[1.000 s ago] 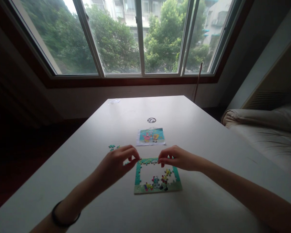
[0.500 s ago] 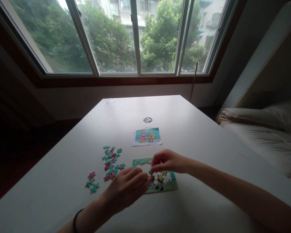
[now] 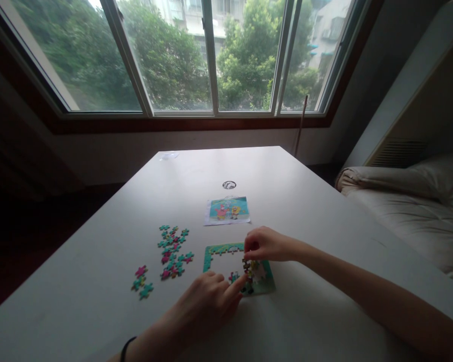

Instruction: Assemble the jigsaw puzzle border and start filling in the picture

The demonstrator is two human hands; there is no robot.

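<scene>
A partly assembled jigsaw puzzle (image 3: 207,260) lies near the table's front, its green border in place around a white middle, with joined pieces in its right part. My right hand (image 3: 267,244) is over the puzzle's upper right, thumb and fingers pinched on a small puzzle piece (image 3: 245,263). From the lower left my left hand (image 3: 213,296) reaches in; its index finger is stretched out onto the pieces by the right hand's fingertips, the other fingers loosely bent. Part of the puzzle is hidden beneath both hands.
Loose teal and pink puzzle pieces (image 3: 172,254) lie left of the puzzle, with a smaller cluster (image 3: 139,284) further left. Behind the puzzle is a printed cartoon picture (image 3: 229,209). A round cable hole (image 3: 229,185) is set in the white table (image 3: 305,201).
Both hands have shifted slightly right over the puzzle. My left index finger now stretches onto the pieces, and more of the white middle shows.
</scene>
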